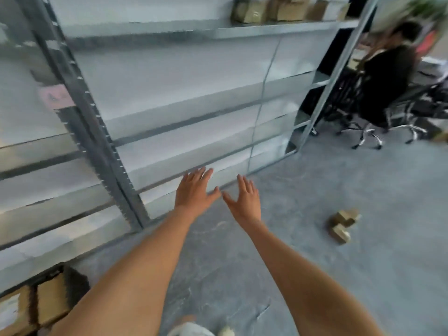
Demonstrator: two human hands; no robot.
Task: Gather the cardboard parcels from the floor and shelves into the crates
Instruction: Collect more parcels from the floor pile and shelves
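Note:
Both my arms stretch forward over the grey floor. My left hand [194, 190] and my right hand [246, 198] are open and hold nothing, fingers spread, thumbs almost touching. Two small cardboard parcels [343, 225] lie on the floor to the right of my right hand, well apart from it. Several more cardboard parcels [274, 9] stand on the top shelf of the metal rack [242, 32]. At the bottom left, brown parcels sit in a dark crate [52, 294], partly cut off by the frame edge. The picture is blurred.
The metal rack's grey upright [97, 141] runs diagonally on the left, with bare white shelves behind my hands. A person in black sits on a wheeled office chair [388, 98] at the right, past the rack's end. Grey floor lies ahead and right.

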